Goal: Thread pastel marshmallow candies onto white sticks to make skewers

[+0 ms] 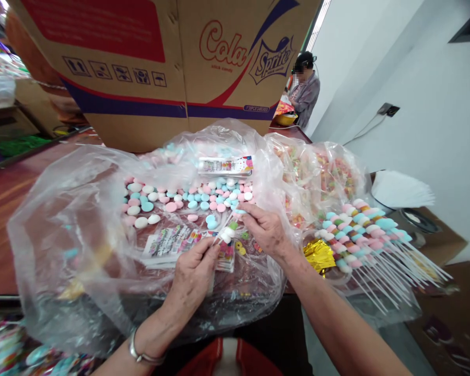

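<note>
My left hand (195,270) is closed round a candy skewer (227,234) that has white pieces and a green piece threaded on it. Pinched between the fingers of my right hand (265,228) is a pale blue candy (240,211), close to the skewer's tip. Pink, white and blue candies (194,198) lie loose on clear plastic behind my hands. Beneath the left hand is a stack of printed wrappers (166,245), partly covered. Small yellow, green and red gummy rings (241,247) lie below my right hand.
A big cardboard box (172,99) stands at the back. Finished candy skewers (364,232) are piled at right beside gold twist ties (320,255). Behind them sit bags of colourful candy (329,169). More printed wrappers (227,165) lie near the box. Another person (307,94) works farther back.
</note>
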